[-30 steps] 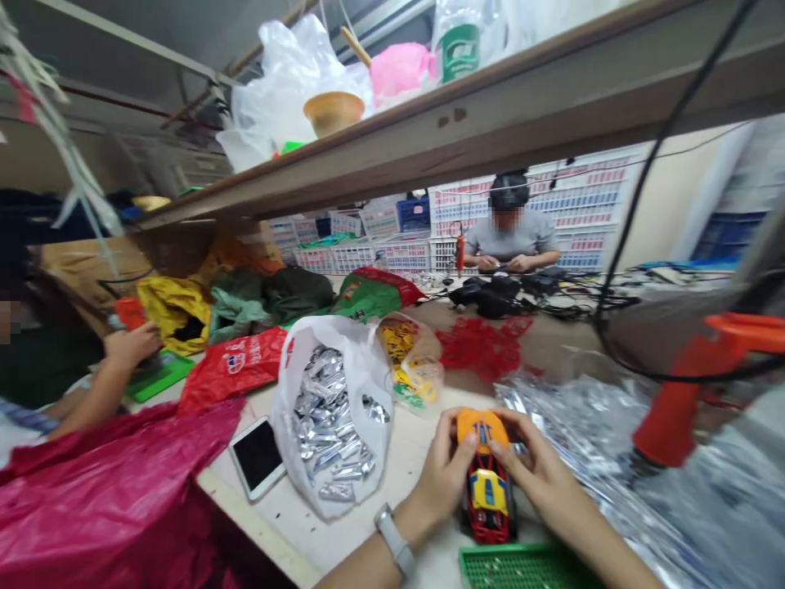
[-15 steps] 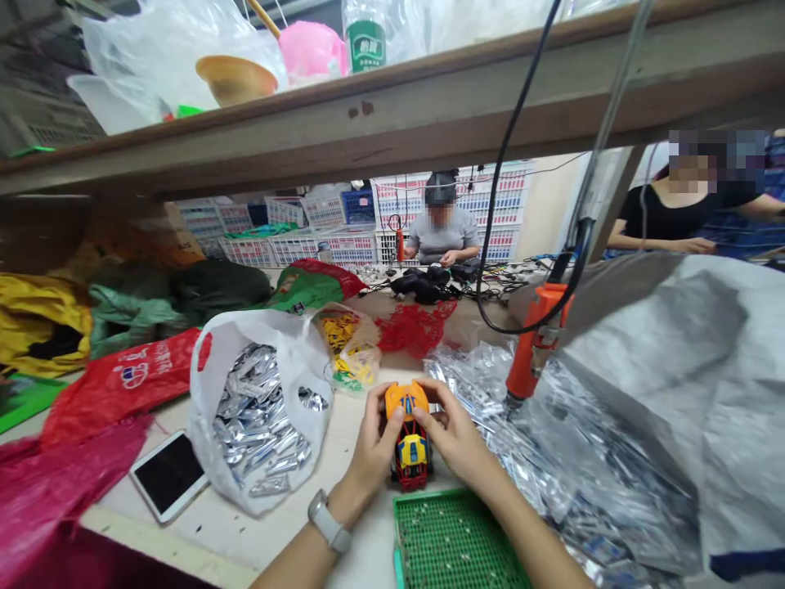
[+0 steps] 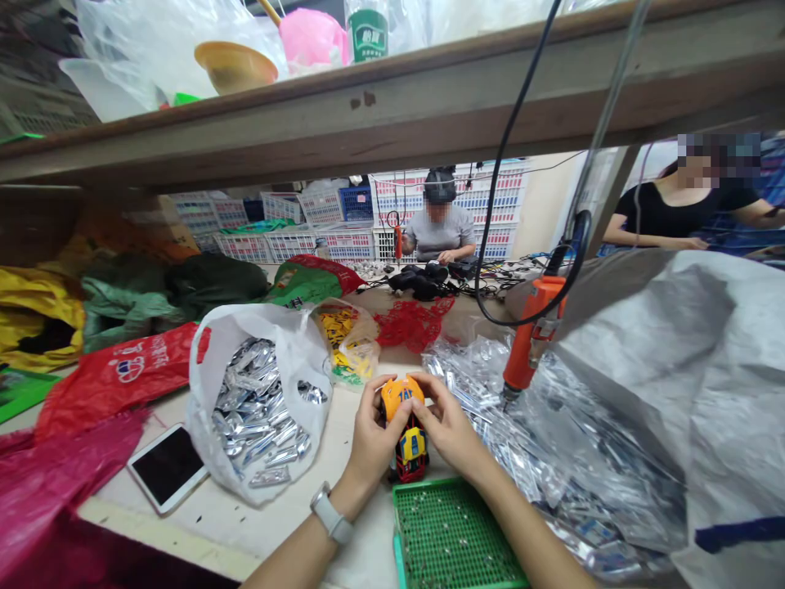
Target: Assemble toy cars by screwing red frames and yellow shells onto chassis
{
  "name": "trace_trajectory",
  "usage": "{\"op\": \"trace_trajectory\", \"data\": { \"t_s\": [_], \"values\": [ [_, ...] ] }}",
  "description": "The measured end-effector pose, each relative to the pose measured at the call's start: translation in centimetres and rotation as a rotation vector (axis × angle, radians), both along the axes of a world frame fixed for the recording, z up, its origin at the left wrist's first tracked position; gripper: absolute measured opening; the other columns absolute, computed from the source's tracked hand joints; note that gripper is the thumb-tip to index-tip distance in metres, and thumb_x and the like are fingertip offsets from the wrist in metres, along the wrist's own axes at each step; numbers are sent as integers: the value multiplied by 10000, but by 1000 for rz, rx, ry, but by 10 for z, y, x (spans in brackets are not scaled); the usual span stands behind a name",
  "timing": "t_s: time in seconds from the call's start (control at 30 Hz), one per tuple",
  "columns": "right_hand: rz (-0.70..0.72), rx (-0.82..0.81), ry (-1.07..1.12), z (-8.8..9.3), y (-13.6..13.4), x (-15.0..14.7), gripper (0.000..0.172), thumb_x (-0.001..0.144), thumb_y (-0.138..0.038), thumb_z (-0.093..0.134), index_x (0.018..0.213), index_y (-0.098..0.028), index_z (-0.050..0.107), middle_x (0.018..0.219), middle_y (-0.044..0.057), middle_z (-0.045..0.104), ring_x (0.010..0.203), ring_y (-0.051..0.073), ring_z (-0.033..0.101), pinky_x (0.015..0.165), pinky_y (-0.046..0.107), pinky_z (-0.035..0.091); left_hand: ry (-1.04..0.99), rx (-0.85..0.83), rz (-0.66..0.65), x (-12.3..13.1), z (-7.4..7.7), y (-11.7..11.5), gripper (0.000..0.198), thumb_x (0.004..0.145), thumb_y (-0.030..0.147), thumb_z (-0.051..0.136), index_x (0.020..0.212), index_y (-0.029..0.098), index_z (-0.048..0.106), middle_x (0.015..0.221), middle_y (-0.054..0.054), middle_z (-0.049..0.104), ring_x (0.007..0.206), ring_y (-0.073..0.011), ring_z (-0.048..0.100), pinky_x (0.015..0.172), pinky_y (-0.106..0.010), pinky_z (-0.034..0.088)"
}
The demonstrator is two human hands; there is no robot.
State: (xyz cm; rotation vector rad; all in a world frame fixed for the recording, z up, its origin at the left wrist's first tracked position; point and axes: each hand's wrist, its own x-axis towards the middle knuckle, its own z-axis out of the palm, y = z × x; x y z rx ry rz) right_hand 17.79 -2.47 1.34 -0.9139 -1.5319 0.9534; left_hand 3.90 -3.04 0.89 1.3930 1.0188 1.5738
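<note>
A toy car (image 3: 412,443) with an orange front, a yellow and blue middle and a red frame stands at the centre of the worktable. My left hand (image 3: 375,427) is closed on its left side, thumb on the orange part. From the right, my right hand (image 3: 450,425) grips the same orange part, its thumb close to the other. Just below the car lies a green mesh tray (image 3: 454,532) with small bits in it. An orange electric screwdriver (image 3: 532,335) hangs to the right of my hands, its tip pointing down.
To the left, a white bag (image 3: 199,409) holds silvery parts, beside a tablet (image 3: 168,468). A clear bag of yellow parts (image 3: 347,339) lies beyond. Silvery plastic packets (image 3: 589,458) heap up at right. A shelf (image 3: 380,114) crosses overhead. Two people work across the table.
The toy car's orange front has tilted slightly to the left, with both hands still on it. My view has shifted a little.
</note>
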Motion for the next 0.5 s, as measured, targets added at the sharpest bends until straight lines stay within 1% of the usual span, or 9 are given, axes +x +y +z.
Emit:
{"op": "trace_trajectory", "data": {
  "t_s": [0.1,0.17,0.23,0.3,0.37,0.4,0.43,0.47,0.5],
  "values": [
    [22,19,-18,2,0,-3,360,940,-474,579,1218,-246,592,1224,99,708,1137,255,687,898,379,581,3,36,65,0,4,-2,390,799,430,745,1078,204,594,1036,-60,714,924,-221,712,840,-344,581],
    [-4,60,-67,7,-1,0,360,943,-439,572,1241,-237,589,1255,117,698,1145,267,688,881,391,591,-6,49,103,-1,5,-2,376,778,422,752,1046,203,604,997,-53,716,904,-222,711,832,-343,580],
    [-88,158,-148,15,-4,10,367,950,-386,562,1284,-236,584,1279,132,690,1145,282,686,863,411,594,-28,45,149,-2,5,-1,385,776,434,745,1050,207,599,973,-45,713,874,-216,709,815,-342,579],
    [-215,313,-220,27,-9,24,330,963,-321,551,1279,-247,605,1220,121,712,1071,276,705,840,419,591,-54,35,202,-4,3,2,393,794,453,721,1074,214,583,983,-44,707,870,-211,703,812,-342,576],
    [-404,485,-198,40,-16,40,233,974,-277,548,1183,-259,650,1051,82,729,877,241,713,769,405,581,-74,28,249,-7,2,5,391,810,463,702,1087,220,570,1024,-50,701,919,-214,698,846,-346,568],
    [-560,576,-117,46,-19,47,195,973,-271,552,1138,-263,656,993,63,709,785,221,688,729,397,567,-82,24,263,-8,2,6,391,813,466,697,1089,222,566,1041,-53,699,947,-217,695,865,-348,563],
    [-746,661,-3,51,-21,55,171,963,-271,567,1114,-265,647,983,55,680,748,211,660,704,391,551,-88,22,270,-8,2,7,391,813,467,694,1088,223,562,1051,-55,696,970,-220,693,877,-348,559],
    [-921,719,124,55,-22,62,176,943,-270,588,1115,-265,630,1018,57,653,757,211,643,691,387,538,-93,21,269,-9,2,8,393,810,469,693,1086,223,558,1054,-54,694,980,-222,691,877,-346,558],
    [-1050,732,243,58,-22,69,218,918,-266,604,1136,-263,607,1080,66,629,804,220,642,690,386,529,-97,19,262,-9,2,8,395,806,468,693,1084,224,554,1047,-51,692,973,-222,691,861,-341,561]
  ]
}}
